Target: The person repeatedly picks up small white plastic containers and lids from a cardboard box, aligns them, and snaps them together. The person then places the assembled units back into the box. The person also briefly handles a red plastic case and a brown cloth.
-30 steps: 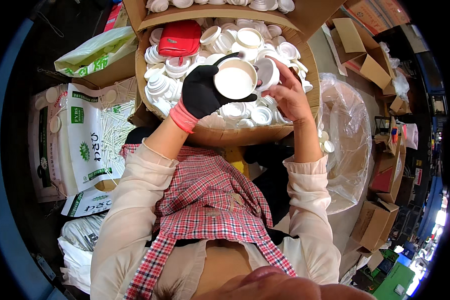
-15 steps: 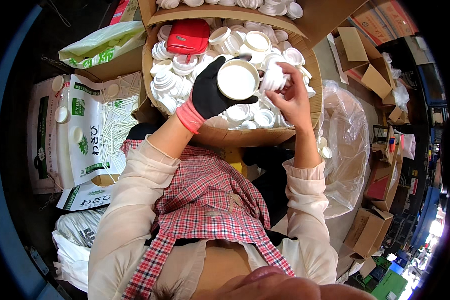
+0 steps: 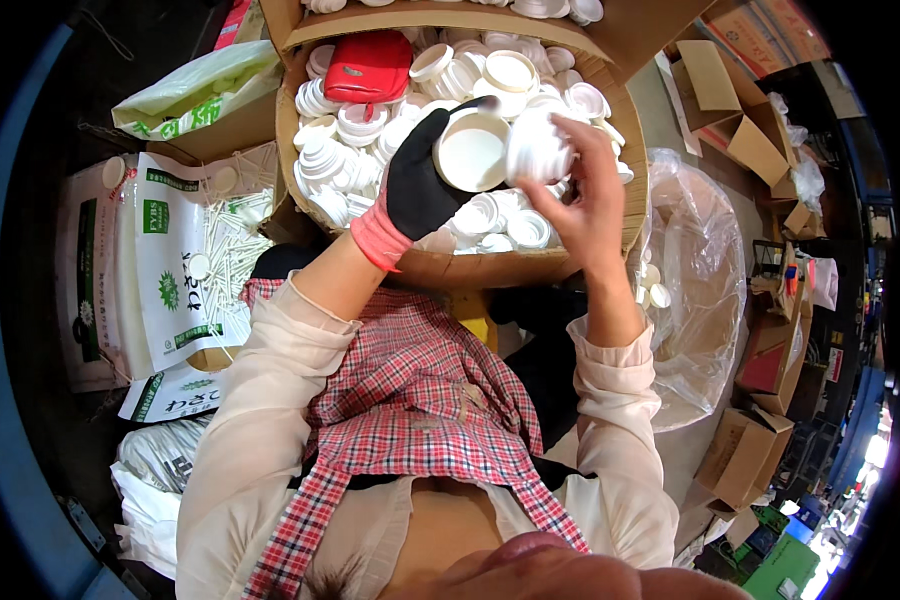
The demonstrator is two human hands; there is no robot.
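Observation:
My left hand (image 3: 418, 182), in a black glove with a pink cuff, grips a round white plastic lid (image 3: 473, 152), its hollow side turned up. Close beside it on the right, my bare right hand (image 3: 592, 195) is closed round a stack of white lids (image 3: 538, 148). The stack is smeared by motion, and its left edge meets or overlaps the lid's rim; I cannot tell whether they touch. Both hands are over a cardboard box (image 3: 470, 268) heaped with loose and nested white lids (image 3: 335, 165). On the heap's far left part rests a red zipped pouch (image 3: 368, 66).
A second carton (image 3: 450, 15) of lids stands behind. To the left, printed white sacks (image 3: 175, 300) carry thin white sticks (image 3: 238, 235) and a few round discs. A clear plastic bag (image 3: 700, 300) is right of the box, with open cartons (image 3: 745, 455) beyond it.
My right hand has brought its stack left, against or just before the lid in my left hand. That lid has tilted a little. The discs over the left sacks lie differently.

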